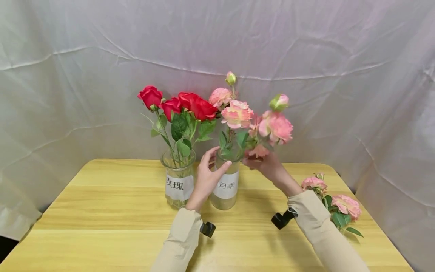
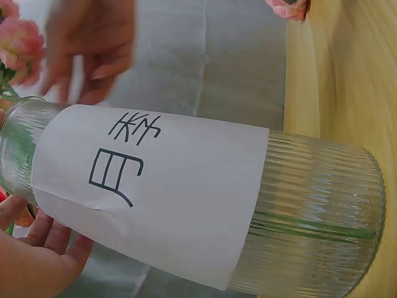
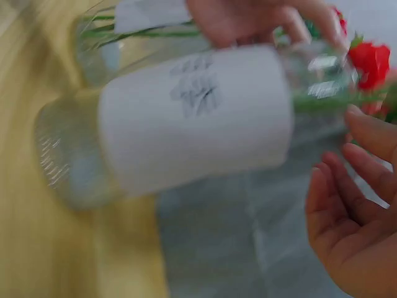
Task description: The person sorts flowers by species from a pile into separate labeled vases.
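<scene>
A glass vase (image 1: 224, 203) with a white label stands upright mid-table, pink flowers (image 1: 236, 114) rising from it. My left hand (image 1: 208, 179) holds its neck, thumb in front and fingers at the far left side. Right of the rim, my right hand (image 1: 270, 168) is under a leaning spray of pink blooms (image 1: 276, 126), one blossom overlapping its fingers. The right wrist view shows those fingers (image 3: 356, 205) loosely bent, nothing between them, the thumb tip near a green stem by the vase mouth. Green stem ends (image 2: 316, 230) reach the vase bottom in the left wrist view.
Left of my left hand stands a second labelled glass vase (image 1: 178, 172) holding red roses (image 1: 200, 107). More pink flowers (image 1: 346, 206) lie at the right table edge, beside my right sleeve. A pale cloth (image 1: 102, 105) hangs behind the wooden table (image 1: 112, 241).
</scene>
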The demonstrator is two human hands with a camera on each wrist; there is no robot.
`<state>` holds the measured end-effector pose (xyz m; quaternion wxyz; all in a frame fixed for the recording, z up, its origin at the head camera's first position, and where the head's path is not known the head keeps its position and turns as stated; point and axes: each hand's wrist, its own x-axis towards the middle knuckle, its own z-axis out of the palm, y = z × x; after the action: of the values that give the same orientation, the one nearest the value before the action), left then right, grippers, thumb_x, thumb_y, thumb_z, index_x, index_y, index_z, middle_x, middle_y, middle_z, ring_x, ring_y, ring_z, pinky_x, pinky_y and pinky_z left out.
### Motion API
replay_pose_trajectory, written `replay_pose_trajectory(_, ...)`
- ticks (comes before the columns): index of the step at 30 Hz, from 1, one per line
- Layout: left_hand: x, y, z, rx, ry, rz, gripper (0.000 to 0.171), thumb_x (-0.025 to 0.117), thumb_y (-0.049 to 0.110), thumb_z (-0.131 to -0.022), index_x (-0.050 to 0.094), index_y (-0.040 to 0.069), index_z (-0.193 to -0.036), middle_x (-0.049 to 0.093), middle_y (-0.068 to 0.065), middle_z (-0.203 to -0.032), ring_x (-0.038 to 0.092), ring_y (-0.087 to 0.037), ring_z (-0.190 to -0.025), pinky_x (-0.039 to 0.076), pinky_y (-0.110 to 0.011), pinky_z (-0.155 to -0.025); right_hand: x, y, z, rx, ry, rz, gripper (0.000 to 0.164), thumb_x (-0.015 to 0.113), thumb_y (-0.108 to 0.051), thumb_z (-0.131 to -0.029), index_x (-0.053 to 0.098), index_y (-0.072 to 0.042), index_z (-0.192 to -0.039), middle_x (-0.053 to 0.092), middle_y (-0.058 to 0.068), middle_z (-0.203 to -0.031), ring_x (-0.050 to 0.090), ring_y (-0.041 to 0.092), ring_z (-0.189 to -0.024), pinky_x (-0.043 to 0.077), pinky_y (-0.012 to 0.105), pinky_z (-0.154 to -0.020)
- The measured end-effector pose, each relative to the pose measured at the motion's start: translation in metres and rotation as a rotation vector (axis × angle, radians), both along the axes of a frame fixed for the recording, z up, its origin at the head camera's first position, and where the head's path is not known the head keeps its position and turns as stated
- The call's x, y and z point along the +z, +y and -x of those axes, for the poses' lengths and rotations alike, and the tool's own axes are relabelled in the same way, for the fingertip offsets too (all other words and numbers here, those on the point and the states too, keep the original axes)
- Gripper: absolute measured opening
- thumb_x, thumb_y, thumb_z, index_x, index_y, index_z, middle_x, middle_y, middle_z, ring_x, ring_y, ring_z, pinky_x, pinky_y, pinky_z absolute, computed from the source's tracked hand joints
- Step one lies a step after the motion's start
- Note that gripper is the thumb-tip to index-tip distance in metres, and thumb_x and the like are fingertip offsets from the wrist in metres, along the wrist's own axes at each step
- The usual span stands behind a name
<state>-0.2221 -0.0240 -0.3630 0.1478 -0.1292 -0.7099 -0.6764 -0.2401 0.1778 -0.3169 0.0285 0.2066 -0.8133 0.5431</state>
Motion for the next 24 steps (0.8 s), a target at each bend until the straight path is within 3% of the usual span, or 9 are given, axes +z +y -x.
replay_pose_trajectory(4, -0.001, 0.0, -0.001, -0.005, 0.012, -0.005, 0.058, 0.072, 0.018, -0.084, 0.05, 0.005, -0.136, 0.052, -0.016, -0.125, 0.049, -0.032, -0.114, 0.04, -0.046, -0.099, -0.02, 0.016, -0.005, -0.003, -0.089, -0.034, 0.024, 0.066, 0.004, -0.087, 0.061, 0.012, -0.109, 0.065, 0.02, -0.102, 0.064, 0.02, -0.087, 0.055, 0.033, -0.073)
replay_pose_trajectory(8, -0.001, -0.001, -0.001, -0.004, 0.025, -0.01, 0.057, 0.071, 0.018, -0.084, 0.05, 0.001, -0.134, 0.052, -0.017, -0.122, 0.05, -0.033, -0.114, 0.041, -0.046, -0.099, -0.026, 0.027, -0.011, -0.063, -0.14, -0.039, 0.033, 0.066, -0.006, -0.09, 0.059, 0.009, -0.119, 0.065, 0.019, -0.109, 0.063, 0.013, -0.089, 0.054, 0.029, -0.075)
replay_pose_trajectory(19, -0.001, -0.002, 0.0, -0.001, 0.036, 0.009, 0.055, 0.07, 0.019, -0.085, 0.05, 0.002, -0.133, 0.051, -0.018, -0.124, 0.051, -0.035, -0.114, 0.039, -0.049, -0.1, -0.029, 0.045, -0.027, -0.137, -0.063, -0.097, 0.035, 0.065, -0.012, -0.093, 0.059, 0.006, -0.123, 0.061, 0.022, -0.117, 0.061, 0.019, -0.098, 0.053, 0.027, -0.076)
replay_pose_trajectory(24, -0.002, -0.001, 0.0, 0.004, 0.03, 0.017, 0.056, 0.07, 0.02, -0.085, 0.05, 0.003, -0.134, 0.051, -0.018, -0.125, 0.051, -0.035, -0.114, 0.04, -0.048, -0.1, -0.027, 0.055, -0.038, -0.205, -0.047, -0.122, 0.036, 0.064, -0.016, -0.093, 0.06, 0.003, -0.124, 0.061, 0.02, -0.119, 0.06, 0.013, -0.097, 0.053, 0.026, -0.077)
